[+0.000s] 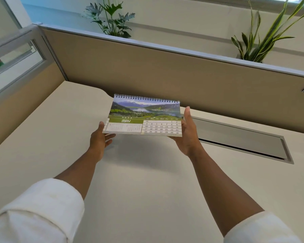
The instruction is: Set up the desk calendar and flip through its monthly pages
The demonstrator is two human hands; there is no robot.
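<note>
A spiral-bound desk calendar hangs in the air above the beige desk, folded flat and tilted toward me. Its top page shows a green mountain valley photo, the word MAY and a date grid. The wire binding runs along its far edge. My left hand grips the calendar's lower left corner, thumb on top and fingers underneath. On the other side, my right hand holds the right edge, with the thumb up along the side and the palm under the lower right corner. A shadow lies on the desk below.
A grey cable hatch is set into the desk to the right, its lid slightly raised. A tan partition wall stands behind the desk, with two potted plants beyond it. A glass panel is at left.
</note>
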